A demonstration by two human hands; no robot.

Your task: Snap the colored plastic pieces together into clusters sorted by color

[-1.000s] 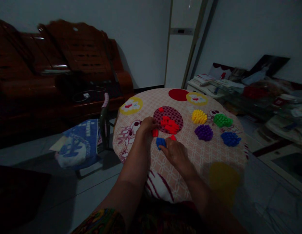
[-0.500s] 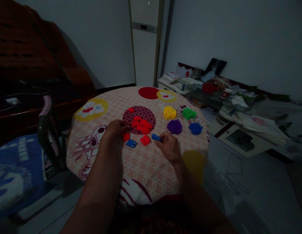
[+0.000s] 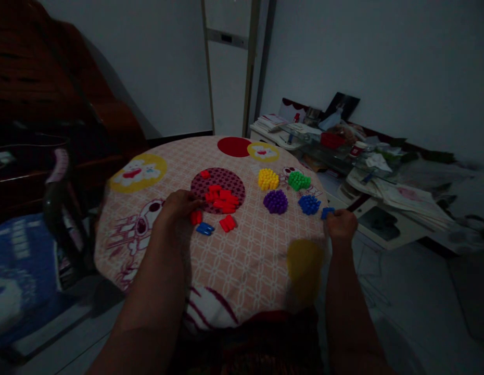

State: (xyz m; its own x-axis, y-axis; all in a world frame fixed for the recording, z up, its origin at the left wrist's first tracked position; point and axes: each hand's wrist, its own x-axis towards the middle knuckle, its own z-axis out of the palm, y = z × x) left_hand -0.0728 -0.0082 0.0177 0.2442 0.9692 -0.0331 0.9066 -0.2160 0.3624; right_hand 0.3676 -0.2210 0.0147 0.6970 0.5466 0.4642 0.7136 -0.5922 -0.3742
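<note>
At the table's right edge, my right hand is closed on a small blue plastic piece. That piece is just right of a knobbly blue cluster. My left hand stays low over the left side of the table, its fingers bent together; whatever lies between them is hidden. Just beside its fingertips lies a red plastic piece, with a ridged blue piece and another red piece nearby. A loose pile of red pieces covers part of the dark red printed circle.
Yellow, green and purple knobbly clusters stand on the right of the round, cloth-covered table. Beyond it, a low cabinet holds papers and a cup. A dark chair frame stands at left.
My right hand has moved right, from the middle of the table to its right edge, carrying the blue piece. My left hand stays by the red pieces. The view has shifted slightly.
</note>
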